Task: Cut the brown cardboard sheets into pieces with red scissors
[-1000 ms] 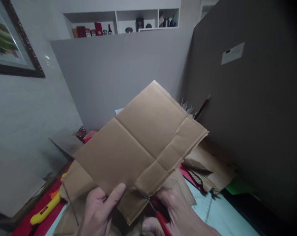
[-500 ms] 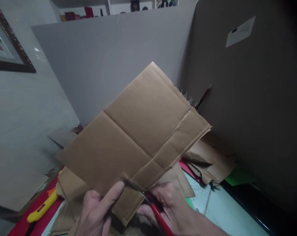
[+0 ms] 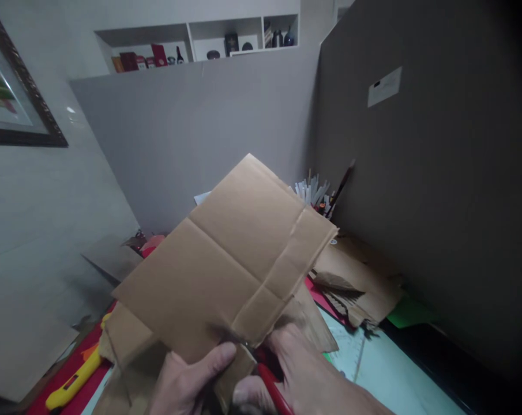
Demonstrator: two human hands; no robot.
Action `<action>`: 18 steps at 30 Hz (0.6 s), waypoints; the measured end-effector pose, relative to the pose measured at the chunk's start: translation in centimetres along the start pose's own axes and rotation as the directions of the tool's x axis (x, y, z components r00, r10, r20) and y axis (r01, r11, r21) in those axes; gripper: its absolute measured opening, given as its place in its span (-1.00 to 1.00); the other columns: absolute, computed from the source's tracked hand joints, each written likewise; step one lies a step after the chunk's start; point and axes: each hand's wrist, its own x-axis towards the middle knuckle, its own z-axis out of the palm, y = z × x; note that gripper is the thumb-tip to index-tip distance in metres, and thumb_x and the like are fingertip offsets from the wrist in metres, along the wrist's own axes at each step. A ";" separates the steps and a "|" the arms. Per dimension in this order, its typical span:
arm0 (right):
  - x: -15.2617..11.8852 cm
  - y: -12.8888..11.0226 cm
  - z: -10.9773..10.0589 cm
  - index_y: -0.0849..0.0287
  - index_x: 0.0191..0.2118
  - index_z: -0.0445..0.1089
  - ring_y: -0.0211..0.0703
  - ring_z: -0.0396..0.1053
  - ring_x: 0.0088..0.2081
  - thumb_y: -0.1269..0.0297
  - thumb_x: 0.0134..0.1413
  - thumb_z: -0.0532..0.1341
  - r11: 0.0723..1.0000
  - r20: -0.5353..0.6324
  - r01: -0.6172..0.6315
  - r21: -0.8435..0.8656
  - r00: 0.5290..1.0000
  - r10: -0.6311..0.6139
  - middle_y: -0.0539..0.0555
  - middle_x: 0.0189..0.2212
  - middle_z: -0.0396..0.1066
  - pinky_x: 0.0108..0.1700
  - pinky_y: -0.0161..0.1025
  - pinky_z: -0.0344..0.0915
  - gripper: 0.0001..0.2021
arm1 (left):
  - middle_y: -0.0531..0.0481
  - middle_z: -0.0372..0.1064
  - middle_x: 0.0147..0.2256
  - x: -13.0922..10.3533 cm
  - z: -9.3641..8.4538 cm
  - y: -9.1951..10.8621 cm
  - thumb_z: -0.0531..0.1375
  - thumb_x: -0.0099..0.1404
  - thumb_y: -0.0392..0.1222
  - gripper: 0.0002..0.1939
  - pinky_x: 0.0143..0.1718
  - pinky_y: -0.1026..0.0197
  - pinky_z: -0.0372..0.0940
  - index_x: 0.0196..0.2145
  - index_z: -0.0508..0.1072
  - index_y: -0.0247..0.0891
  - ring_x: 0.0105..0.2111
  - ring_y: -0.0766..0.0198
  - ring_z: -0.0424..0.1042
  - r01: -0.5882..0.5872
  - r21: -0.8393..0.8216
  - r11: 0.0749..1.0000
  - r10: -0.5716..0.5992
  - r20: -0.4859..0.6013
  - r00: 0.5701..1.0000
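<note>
A folded sheet of brown cardboard [image 3: 226,248] is held up at a slant in front of me, creased across its middle and along its right edge. My left hand [image 3: 191,374] grips its lower edge, thumb on top and fingers hidden beneath. In my right hand [image 3: 299,369] are red-handled scissors [image 3: 273,385], their blades at the cardboard's lower edge where a narrow flap [image 3: 235,372] hangs. The blade tips blur against the sheet.
A yellow utility knife [image 3: 77,377] lies at the left on something red. More cardboard pieces [image 3: 364,282] sit at the right, near a green sheet [image 3: 410,313]. Behind stand a bundle of white sticks [image 3: 311,190] and grey partition panels [image 3: 191,132].
The cardboard's upper end has dropped and shifted left in view. The flap has turned and is now more hidden by my hands. The view has tilted up, showing more of the shelf.
</note>
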 end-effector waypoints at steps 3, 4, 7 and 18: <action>0.0 0.5 0.5 0.22 -0.26 0.53 -0.08 0.40 -0.36 -0.08 0.04 0.39 0.996 -0.016 0.017 0.087 1.000 -0.016 0.05 -0.42 0.51 -0.43 -0.30 0.19 -0.60 | -0.22 0.59 -0.21 -0.1 -0.1 -0.1 0.51 -0.27 0.20 -0.24 0.03 -0.21 0.43 -0.13 0.58 -0.25 -0.07 -0.28 0.53 0.012 -0.001 1.000 -0.012 -0.002 1.000; 0.1 0.9 0.8 0.22 -0.31 0.52 -0.10 0.39 -0.39 -0.08 0.04 0.40 0.994 -0.025 0.046 0.099 0.999 -0.043 0.04 -0.44 0.51 -0.43 -0.30 0.19 -0.60 | -0.22 0.59 -0.20 -0.1 -0.1 -0.2 0.51 -0.27 0.19 -0.24 0.03 -0.21 0.43 -0.12 0.58 -0.25 -0.07 -0.28 0.53 0.017 -0.002 1.000 -0.017 -0.003 1.000; 0.6 1.7 1.4 0.21 -0.39 0.51 -0.09 0.40 -0.36 -0.13 0.08 0.35 0.977 -0.074 0.169 0.128 0.984 -0.160 0.04 -0.44 0.50 -0.27 -0.27 0.30 -0.57 | -0.22 0.59 -0.18 -0.3 -0.1 -0.2 0.51 -0.27 0.17 -0.23 0.05 -0.21 0.42 -0.10 0.57 -0.25 -0.05 -0.28 0.52 0.031 -0.008 1.000 -0.031 -0.008 0.999; 0.9 1.2 0.7 0.20 -0.22 0.59 -0.16 0.31 -0.42 -0.11 0.09 0.33 0.980 0.015 0.072 0.184 0.997 -0.076 0.00 -0.46 0.43 -0.38 -0.31 0.24 -0.58 | -0.19 0.59 -0.13 -0.8 -2.0 -2.2 0.55 -0.16 0.05 -0.32 0.12 -0.04 0.40 -0.08 0.58 -0.25 0.04 -0.15 0.50 0.029 0.012 1.000 -0.030 0.098 0.995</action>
